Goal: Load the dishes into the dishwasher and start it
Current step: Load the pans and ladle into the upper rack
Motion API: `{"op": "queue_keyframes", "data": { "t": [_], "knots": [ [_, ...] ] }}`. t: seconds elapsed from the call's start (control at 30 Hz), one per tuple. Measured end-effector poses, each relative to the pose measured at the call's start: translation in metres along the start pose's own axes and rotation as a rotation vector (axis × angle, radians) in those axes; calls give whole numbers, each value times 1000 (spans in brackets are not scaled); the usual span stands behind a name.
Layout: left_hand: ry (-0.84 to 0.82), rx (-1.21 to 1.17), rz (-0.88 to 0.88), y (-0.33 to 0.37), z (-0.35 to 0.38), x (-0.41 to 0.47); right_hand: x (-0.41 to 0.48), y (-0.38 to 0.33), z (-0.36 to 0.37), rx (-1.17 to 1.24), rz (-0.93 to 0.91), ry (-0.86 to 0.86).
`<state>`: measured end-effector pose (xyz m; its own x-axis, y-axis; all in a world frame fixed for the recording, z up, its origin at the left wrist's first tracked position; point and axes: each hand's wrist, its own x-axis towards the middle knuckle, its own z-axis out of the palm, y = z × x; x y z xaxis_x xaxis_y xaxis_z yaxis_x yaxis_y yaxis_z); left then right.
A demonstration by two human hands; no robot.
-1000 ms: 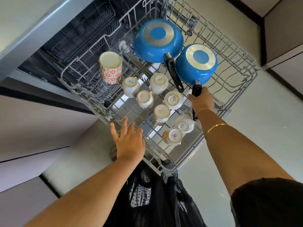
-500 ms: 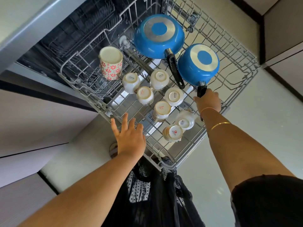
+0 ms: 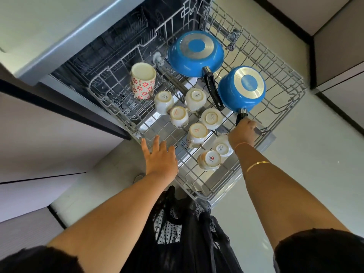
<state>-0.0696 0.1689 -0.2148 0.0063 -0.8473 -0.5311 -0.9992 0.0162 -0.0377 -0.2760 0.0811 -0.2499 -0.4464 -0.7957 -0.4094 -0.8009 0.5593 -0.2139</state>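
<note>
Small blue saucepan [image 3: 242, 88] has shifted a little in the last second, drawn slightly toward the front-right edge of the dishwasher rack [image 3: 275, 62] and clear of the frying pan [image 3: 196, 53] handle; it sits upside down, base up, so it looks settled into its slot; likely the last adjust before letting go.

Right hand [image 3: 243, 132] has slid with it; fingers curled round the saucepan's black handle [image 3: 241, 116], only a short stub of handle shows above the knuckles; grip not yet released.

Left hand [image 3: 160, 156] has barely moved; palm down, fingers straight and spread, holding nothing; it is at the front-left edge of the rack, fingertips over the wire rim; contact with the rim cannot be told.

Frying pan upside down at the back of the rack; patterned mug [image 3: 143, 83] inverted near the back-left corner; white cups [image 3: 211, 118] inverted in a cluster along the middle and front, none touched by either hand.

Rack is pulled fully out over the open door; judged: loading nearly done, rack not yet pushed in, door not shut, start not pressed.
</note>
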Motion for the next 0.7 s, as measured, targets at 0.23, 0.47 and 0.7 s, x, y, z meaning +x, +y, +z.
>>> {"op": "queue_keyframes", "data": {
  "t": [0.23,0.47,0.7],
  "knots": [
    [76,-290,-29,-3,-40,-13,-60,-56,-25,25,-300,-38],
    [325,-352,-131,-46,-103,-51,-151,-139,-49,-63,-782,-7],
    [717,-437,-319,-154,-141,-79,-227,-235,-78,-45,-1183,67]
  ]
}}
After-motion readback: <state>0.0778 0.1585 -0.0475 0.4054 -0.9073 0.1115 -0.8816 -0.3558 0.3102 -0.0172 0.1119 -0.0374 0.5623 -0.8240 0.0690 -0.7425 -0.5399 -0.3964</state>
